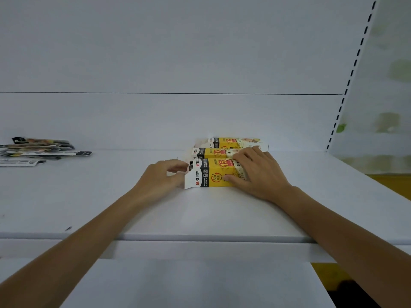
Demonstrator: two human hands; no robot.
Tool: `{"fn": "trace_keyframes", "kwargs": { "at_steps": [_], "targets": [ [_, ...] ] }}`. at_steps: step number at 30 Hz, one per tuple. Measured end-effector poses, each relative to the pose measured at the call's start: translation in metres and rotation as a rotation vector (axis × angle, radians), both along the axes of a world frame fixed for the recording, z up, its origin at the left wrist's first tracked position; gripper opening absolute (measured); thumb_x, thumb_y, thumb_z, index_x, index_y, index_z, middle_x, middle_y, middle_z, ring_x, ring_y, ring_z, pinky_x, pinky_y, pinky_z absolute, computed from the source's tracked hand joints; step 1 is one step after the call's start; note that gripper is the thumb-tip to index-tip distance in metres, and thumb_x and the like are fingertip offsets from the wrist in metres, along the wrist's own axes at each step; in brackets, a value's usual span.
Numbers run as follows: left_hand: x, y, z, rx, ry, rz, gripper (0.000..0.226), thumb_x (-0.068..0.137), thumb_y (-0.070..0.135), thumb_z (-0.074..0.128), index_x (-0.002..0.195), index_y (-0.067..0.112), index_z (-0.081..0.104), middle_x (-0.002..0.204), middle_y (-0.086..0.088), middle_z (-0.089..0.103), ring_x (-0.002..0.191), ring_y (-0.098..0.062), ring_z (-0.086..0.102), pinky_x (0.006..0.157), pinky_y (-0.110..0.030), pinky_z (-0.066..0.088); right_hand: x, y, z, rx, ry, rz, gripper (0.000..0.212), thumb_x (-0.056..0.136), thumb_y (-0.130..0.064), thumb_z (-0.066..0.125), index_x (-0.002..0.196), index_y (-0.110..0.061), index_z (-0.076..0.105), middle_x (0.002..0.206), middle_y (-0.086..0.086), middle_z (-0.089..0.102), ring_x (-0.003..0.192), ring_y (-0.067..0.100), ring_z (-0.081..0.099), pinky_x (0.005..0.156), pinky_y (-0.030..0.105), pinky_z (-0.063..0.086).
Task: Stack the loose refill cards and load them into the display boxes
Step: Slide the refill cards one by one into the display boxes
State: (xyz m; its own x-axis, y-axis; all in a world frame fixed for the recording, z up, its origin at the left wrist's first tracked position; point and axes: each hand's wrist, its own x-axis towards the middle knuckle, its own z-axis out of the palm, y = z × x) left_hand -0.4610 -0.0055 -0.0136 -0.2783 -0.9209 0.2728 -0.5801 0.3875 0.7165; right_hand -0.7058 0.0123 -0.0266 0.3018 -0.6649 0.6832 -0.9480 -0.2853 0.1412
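Head view: loose refill cards lie piled far left on the white shelf — well apart from the left hand, which pinches the open end of the front display box; the right hand grips its right half — rear display boxes just behind.

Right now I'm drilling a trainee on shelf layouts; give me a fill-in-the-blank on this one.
The loose refill cards lie at the far ___ end of the shelf.
___ yellow display boxes lie side by side.
The hand gripping the nearest box from above is the person's ___.
Missing: left; three; right.
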Motion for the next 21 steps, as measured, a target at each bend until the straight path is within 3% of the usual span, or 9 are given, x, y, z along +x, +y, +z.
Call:
{"fn": "trace_keyframes", "kwargs": {
  "at_steps": [3,6,8,10,12,14,16,18,21],
  "targets": [
    [-0.01,0.004,-0.002,0.085,-0.095,-0.064,0.033,0.091,0.022,0.052,0.122,0.034,0.058,0.136,0.002,0.052,0.135,-0.014,0.034,0.087,-0.022,0.028,-0.002,0.003,0.001,0.067,0.002,0.016,0.06,0.079,-0.063,0.041,0.1,-0.012,0.064,0.098,0.004,0.063,0.088,0.025,0.059,0.071,0.036,0.048],
    [-0.014,-0.003,-0.006,0.133,-0.129,-0.133,0.032,0.091,0.011,0.047,0.113,0.027,0.064,0.137,0.002,0.051,0.14,-0.017,0.024,0.089,-0.022,0.026,-0.001,0.005,0.002,0.077,0.003,0.041,0.06,0.078,-0.061,0.043,0.099,-0.009,0.067,0.097,0.004,0.064,0.088,0.025,0.061,0.071,0.036,0.051],
    [-0.011,-0.008,-0.009,0.153,-0.16,-0.148,0.029,0.086,0.004,0.043,0.107,0.009,0.063,0.135,0.0,0.051,0.142,-0.019,0.02,0.09,-0.023,0.027,0.002,0.004,0.003,0.077,0.021,0.06,0.059,0.078,-0.057,0.044,0.096,-0.007,0.068,0.094,0.004,0.065,0.086,0.023,0.062,0.07,0.03,0.052],
    [-0.008,-0.011,-0.006,0.138,-0.211,-0.143,0.034,0.078,0.013,0.045,0.108,0.004,0.06,0.136,-0.001,0.05,0.143,-0.017,0.017,0.097,-0.027,0.03,0.006,0.003,0.003,0.088,0.017,0.064,0.058,0.078,-0.056,0.044,0.095,-0.006,0.068,0.095,0.004,0.066,0.088,0.023,0.063,0.073,0.028,0.051],
    [-0.008,-0.011,0.001,0.102,-0.261,-0.174,0.052,0.067,0.025,0.041,0.113,0.01,0.062,0.135,-0.001,0.049,0.139,-0.016,0.026,0.097,-0.026,0.031,0.01,0.001,0.004,0.125,0.02,0.025,0.06,0.078,-0.058,0.044,0.1,-0.007,0.068,0.105,0.007,0.065,0.098,0.027,0.062,0.086,0.04,0.049],
    [-0.008,-0.013,0.006,0.026,-0.281,-0.177,0.047,0.074,0.024,0.044,0.115,0.013,0.063,0.122,0.002,0.055,0.121,-0.017,0.046,0.081,-0.02,0.035,0.012,-0.003,0.006,0.188,0.023,-0.03,0.065,0.079,-0.062,0.042,0.112,-0.01,0.063,0.123,0.008,0.058,0.117,0.029,0.053,0.098,0.053,0.04],
    [-0.005,-0.017,0.009,-0.038,-0.222,-0.112,0.032,0.084,0.017,0.052,0.113,0.015,0.064,0.109,0.004,0.056,0.107,-0.013,0.051,0.069,-0.016,0.035,0.012,-0.006,0.012,0.286,0.035,-0.065,0.077,0.076,-0.069,0.028,0.121,-0.012,0.055,0.133,0.004,0.051,0.123,0.026,0.047,0.101,0.046,0.037],
    [0.004,-0.025,0.007,-0.085,-0.152,-0.05,0.031,0.083,0.018,0.054,0.112,0.017,0.065,0.11,0.001,0.059,0.105,-0.011,0.053,0.073,-0.016,0.035,0.009,-0.009,0.016,0.319,0.037,-0.058,0.084,0.071,-0.07,0.017,0.122,-0.012,0.052,0.133,0.002,0.052,0.121,0.024,0.049,0.096,0.039,0.038],
    [0.023,-0.033,0.005,-0.091,-0.146,0.004,0.035,0.085,0.003,0.05,0.115,0.017,0.062,0.115,0.002,0.059,0.1,-0.008,0.052,0.081,-0.018,0.033,0.006,-0.013,0.02,0.362,0.027,-0.049,0.069,0.082,-0.065,0.04,0.127,-0.013,0.048,0.134,0.002,0.05,0.121,0.022,0.047,0.096,0.036,0.038]
  ]
}}
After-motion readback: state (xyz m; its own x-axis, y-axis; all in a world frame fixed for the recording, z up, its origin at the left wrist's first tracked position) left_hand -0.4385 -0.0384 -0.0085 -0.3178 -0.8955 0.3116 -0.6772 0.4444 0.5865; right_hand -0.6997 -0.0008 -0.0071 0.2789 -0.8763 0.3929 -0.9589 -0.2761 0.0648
